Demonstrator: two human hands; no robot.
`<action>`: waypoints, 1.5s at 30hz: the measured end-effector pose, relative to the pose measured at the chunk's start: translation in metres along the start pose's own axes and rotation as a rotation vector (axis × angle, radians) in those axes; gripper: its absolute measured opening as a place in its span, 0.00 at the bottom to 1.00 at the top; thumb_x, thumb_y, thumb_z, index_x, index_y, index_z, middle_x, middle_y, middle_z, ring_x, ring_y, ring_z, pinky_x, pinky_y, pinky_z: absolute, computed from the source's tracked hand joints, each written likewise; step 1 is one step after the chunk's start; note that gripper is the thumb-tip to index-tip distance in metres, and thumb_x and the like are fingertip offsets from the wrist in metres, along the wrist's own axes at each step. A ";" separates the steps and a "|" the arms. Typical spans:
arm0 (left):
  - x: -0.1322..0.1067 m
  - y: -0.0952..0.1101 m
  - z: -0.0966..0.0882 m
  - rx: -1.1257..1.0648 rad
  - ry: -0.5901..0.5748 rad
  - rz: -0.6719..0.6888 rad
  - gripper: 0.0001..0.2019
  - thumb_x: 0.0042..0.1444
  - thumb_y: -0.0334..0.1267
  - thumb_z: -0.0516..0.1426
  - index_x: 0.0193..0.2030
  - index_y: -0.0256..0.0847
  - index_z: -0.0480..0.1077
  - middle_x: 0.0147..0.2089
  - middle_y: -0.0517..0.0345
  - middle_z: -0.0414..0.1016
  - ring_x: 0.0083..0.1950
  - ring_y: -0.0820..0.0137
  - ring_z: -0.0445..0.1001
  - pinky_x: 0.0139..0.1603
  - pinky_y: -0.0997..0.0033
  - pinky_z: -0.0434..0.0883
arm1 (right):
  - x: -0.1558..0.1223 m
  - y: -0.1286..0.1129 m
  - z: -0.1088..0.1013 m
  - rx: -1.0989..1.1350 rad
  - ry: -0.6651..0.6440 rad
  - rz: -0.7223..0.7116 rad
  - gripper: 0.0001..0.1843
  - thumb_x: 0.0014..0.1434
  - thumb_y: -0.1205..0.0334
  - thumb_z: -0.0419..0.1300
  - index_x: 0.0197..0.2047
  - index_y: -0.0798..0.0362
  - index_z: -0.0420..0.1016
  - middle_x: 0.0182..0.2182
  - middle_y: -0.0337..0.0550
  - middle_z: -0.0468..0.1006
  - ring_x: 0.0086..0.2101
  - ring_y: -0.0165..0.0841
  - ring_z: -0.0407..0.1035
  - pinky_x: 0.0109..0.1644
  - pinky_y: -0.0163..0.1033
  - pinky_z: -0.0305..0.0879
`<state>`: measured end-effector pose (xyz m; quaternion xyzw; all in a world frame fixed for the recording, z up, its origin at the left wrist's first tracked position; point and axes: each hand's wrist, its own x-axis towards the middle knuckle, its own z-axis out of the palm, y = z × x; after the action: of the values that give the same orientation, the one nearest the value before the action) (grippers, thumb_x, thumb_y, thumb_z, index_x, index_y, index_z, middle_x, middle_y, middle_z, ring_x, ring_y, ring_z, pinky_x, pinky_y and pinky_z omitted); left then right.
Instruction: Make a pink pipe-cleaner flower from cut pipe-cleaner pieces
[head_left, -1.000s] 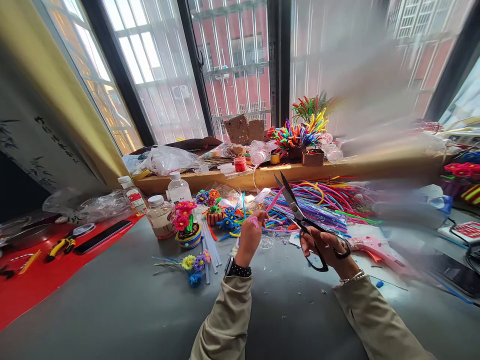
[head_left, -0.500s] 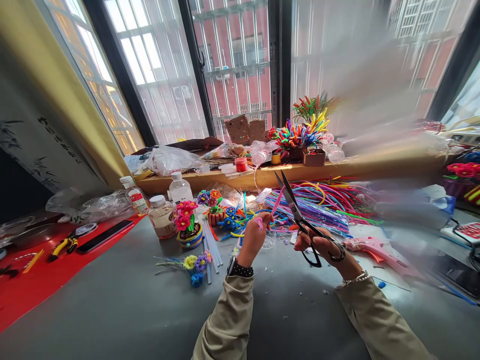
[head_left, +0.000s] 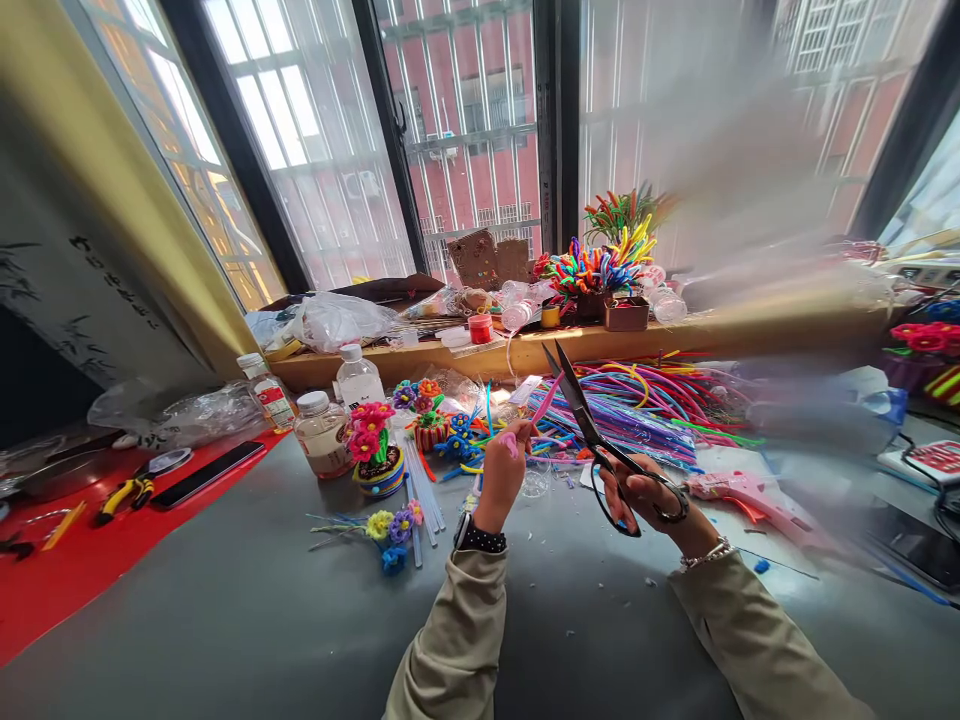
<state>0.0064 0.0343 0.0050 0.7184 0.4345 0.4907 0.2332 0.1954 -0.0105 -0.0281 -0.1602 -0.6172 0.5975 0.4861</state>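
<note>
Pinched in my left hand is a pink pipe cleaner; a curled part shows at the fingers and a straight end points up and right. My right hand grips black-handled scissors by the finger loops, with the blades slightly apart and pointing up-left. The straight pink end reaches close to the blades; whether it touches them I cannot tell. Behind both hands lies a heap of colourful pipe cleaners, some in clear plastic wrapping.
Left of my hands stand a small pot of pink flowers, loose pipe-cleaner flowers, clear glue sticks and bottles. A pink glue gun lies to the right. Pliers and a phone rest at far left.
My left hand has shifted slightly left, and the pink pipe cleaner has tilted further right. The scissors moved slightly left, and the right-hand fingers have shifted on the handles.
</note>
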 end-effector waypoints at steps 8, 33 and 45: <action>-0.002 0.001 0.002 -0.052 -0.067 0.066 0.15 0.56 0.43 0.44 0.27 0.39 0.65 0.22 0.61 0.61 0.25 0.75 0.60 0.28 0.75 0.59 | 0.001 0.002 0.002 0.057 0.084 0.049 0.17 0.47 0.49 0.57 0.29 0.56 0.65 0.27 0.45 0.75 0.26 0.33 0.71 0.28 0.36 0.65; 0.002 0.003 0.003 -0.205 -0.037 -0.028 0.12 0.53 0.40 0.47 0.27 0.37 0.65 0.19 0.64 0.57 0.22 0.78 0.57 0.24 0.78 0.56 | 0.004 0.006 0.009 0.117 0.030 0.027 0.22 0.45 0.43 0.56 0.35 0.52 0.67 0.39 0.47 0.73 0.41 0.39 0.67 0.44 0.45 0.63; 0.007 0.010 -0.030 0.113 -0.082 0.200 0.12 0.54 0.35 0.45 0.30 0.38 0.69 0.24 0.60 0.65 0.26 0.75 0.61 0.28 0.77 0.59 | -0.031 -0.027 -0.001 0.062 -0.201 0.106 0.26 0.47 0.44 0.56 0.47 0.47 0.65 0.48 0.50 0.68 0.52 0.47 0.57 0.52 0.59 0.50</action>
<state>-0.0154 0.0322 0.0282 0.7895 0.3778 0.4565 0.1601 0.2210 -0.0406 -0.0169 -0.1170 -0.6346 0.6544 0.3941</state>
